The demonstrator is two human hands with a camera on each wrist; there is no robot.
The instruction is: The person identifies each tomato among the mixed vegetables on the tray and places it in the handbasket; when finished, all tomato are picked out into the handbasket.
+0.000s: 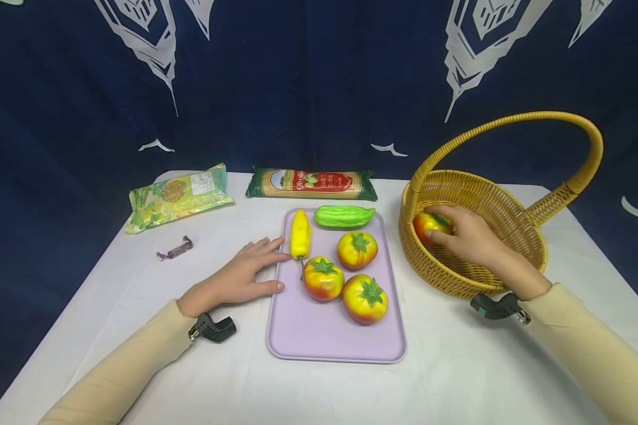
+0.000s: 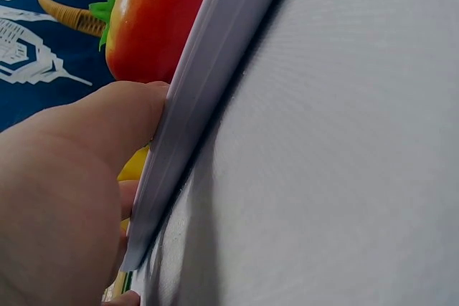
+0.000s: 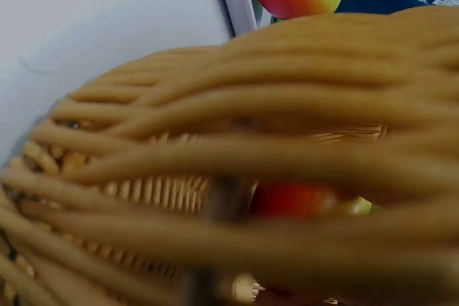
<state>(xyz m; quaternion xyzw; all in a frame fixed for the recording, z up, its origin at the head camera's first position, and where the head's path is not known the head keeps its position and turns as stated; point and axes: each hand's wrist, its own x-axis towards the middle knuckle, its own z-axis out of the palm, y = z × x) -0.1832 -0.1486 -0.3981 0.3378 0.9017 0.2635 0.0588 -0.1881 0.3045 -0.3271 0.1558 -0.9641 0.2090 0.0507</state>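
Inside the left part of the wicker basket (image 1: 436, 274), my right hand (image 1: 470, 236) grips a red-and-yellow tomato (image 1: 425, 223) between thumb and fingers. Through the weave in the right wrist view, a red tomato (image 3: 294, 200) shows only in part. My left hand (image 1: 244, 274) lies with spread fingers at the left rim of a lilac tray (image 1: 335, 345); in the left wrist view its thumb (image 2: 133, 109) touches that rim. On the tray are three more tomatoes (image 1: 324, 278), a yellow pepper (image 1: 300, 235) beside my left fingertips, and a green ridged bitter melon (image 1: 344, 216).
Behind the tray lies a pack of spaghetti (image 1: 311, 184). At the back left are a green-yellow packet (image 1: 178, 198) and a small wrapped candy (image 1: 175, 248). The basket's tall handle (image 1: 510, 120) arches over its opening. A dark blue curtain (image 1: 308, 88) hangs behind the white table (image 1: 202, 378).
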